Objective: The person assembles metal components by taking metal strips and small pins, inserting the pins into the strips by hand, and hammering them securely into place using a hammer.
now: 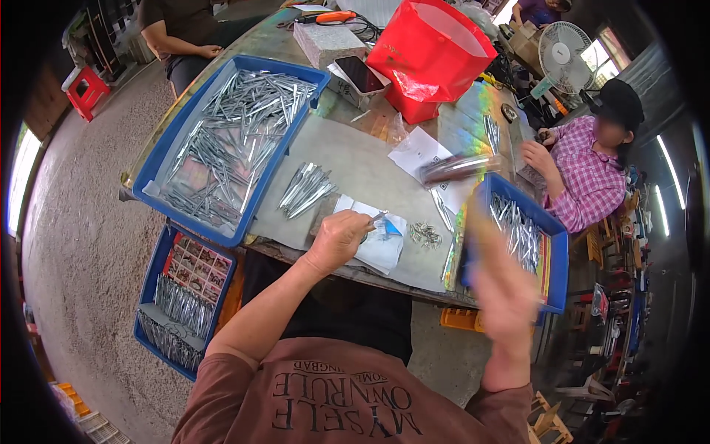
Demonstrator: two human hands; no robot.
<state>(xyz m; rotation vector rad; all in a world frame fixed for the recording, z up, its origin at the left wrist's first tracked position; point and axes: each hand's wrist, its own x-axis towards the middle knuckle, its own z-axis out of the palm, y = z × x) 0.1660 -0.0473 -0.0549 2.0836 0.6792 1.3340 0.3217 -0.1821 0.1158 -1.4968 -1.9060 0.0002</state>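
My left hand (339,241) is closed in a pinch around a slim metal piece (379,217), mostly hidden by the fingers. It is over a white cloth or paper pad (383,255) with a blue patch, near the front table edge. My right hand (506,292), smeared by motion, grips a hammer (460,169) raised to the right, its head blurred. A small heap of tiny metal pins (425,234) lies between the hands. Behind my left hand is a bunch of slim silver metal pieces (305,191).
Blue trays of silver pieces stand at the left (246,214) and right (556,274), with another tray (151,281) low at left. A red bag (429,55), phone (359,75) and white papers (418,152) occupy the far side. One person (588,163) sits right, another (174,29) far left.
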